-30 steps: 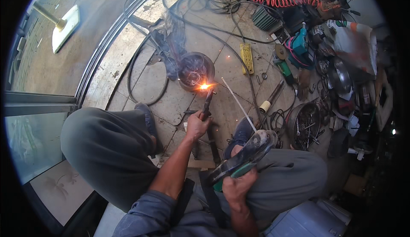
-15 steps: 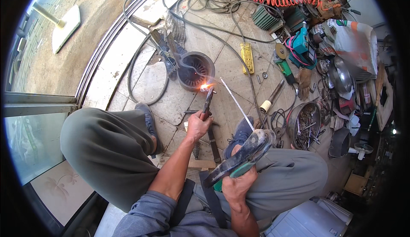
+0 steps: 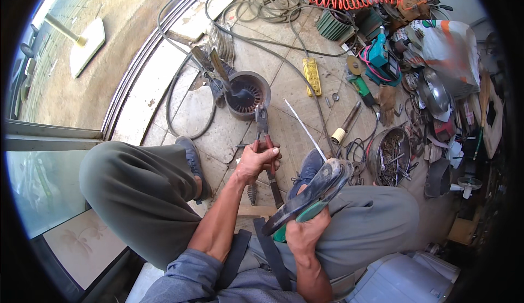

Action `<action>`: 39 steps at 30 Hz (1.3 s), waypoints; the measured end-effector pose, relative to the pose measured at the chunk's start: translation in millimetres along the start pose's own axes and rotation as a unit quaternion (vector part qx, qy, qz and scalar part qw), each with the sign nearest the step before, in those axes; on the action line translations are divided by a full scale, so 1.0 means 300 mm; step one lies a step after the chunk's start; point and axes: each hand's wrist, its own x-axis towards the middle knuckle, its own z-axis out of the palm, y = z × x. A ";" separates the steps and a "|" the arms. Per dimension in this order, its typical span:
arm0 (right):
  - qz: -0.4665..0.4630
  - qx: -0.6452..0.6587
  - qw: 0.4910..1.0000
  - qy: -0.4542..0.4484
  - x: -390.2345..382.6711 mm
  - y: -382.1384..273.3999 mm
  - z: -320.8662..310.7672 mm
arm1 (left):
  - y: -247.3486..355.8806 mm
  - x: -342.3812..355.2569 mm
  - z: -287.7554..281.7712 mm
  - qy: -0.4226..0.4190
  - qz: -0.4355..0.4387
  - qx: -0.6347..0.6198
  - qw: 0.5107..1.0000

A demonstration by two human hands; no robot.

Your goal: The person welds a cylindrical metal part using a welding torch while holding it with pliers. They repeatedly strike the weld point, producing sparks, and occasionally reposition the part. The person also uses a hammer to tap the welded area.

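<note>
Pliers with a grey metal head and red-covered handles are held, as we see in the head view, by the left hand, whose thumb and fingers wrap the handles, themselves somewhat spread. The head lies at the near edge of a grey, open-topped metal cylinder with a slotted bore on the tiled floor; we cannot tell whether the jaws touch it or clamp anything. Well apart from the left, the right hand is closed round a green grip alongside a dark, scuffed, curved plate. A thin, straight, white rod sticks out past the plate's far end; how it is fixed there is hidden from us.

We judge the pliers stiff and solid, best held well back on the red handles. The rod looks light, stiff and probably brittle, so we would manage it by the green grip. The cylinder looks heavy; we would take its outer wall.

The pliers' long axis runs away from the person, head toward the cylinder. The rod slants away and leftward, its free tip near the pliers' head but apart from it. The cylinder's opening faces up.
</note>
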 end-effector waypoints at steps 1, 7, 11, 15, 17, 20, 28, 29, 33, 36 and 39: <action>0.001 0.006 1.000 -0.002 -0.001 -0.003 -0.003 | 0.016 -0.011 0.005 -0.021 -0.020 -0.057 0.998; -0.016 0.011 1.000 -0.003 -0.014 0.028 -0.009 | 0.005 -0.027 -0.042 -0.092 -0.031 -0.289 0.952; 0.005 0.013 1.000 -0.010 -0.011 0.018 -0.006 | 0.000 -0.013 -0.043 -0.158 -0.031 -0.364 0.917; 0.031 0.021 0.999 -0.037 -0.009 0.025 0.000 | -0.001 -0.011 -0.033 -0.145 -0.046 -0.332 0.931; 0.011 0.015 0.999 -0.049 -0.009 0.038 0.007 | -0.020 0.000 -0.039 -0.137 -0.055 -0.322 0.935; -0.008 -0.001 0.998 -0.063 -0.010 0.050 0.011 | -0.047 0.009 -0.034 -0.127 -0.073 -0.327 0.934; -0.005 -0.054 0.997 -0.063 -0.011 0.070 0.022 | -0.054 0.031 -0.016 -0.136 -0.081 -0.364 0.918; -0.002 -0.054 0.997 -0.064 -0.010 0.072 0.024 | -0.056 0.034 -0.017 -0.140 -0.082 -0.367 0.916; -0.001 -0.047 0.997 -0.061 -0.006 0.070 0.031 | -0.058 0.037 -0.022 -0.141 -0.083 -0.356 0.920; 0.014 -0.040 0.998 -0.052 0.005 0.047 0.042 | -0.066 0.033 -0.034 -0.122 -0.077 -0.313 0.939; 0.012 -0.026 0.998 -0.052 0.011 0.052 0.045 | -0.078 0.034 -0.049 -0.123 -0.066 -0.290 0.947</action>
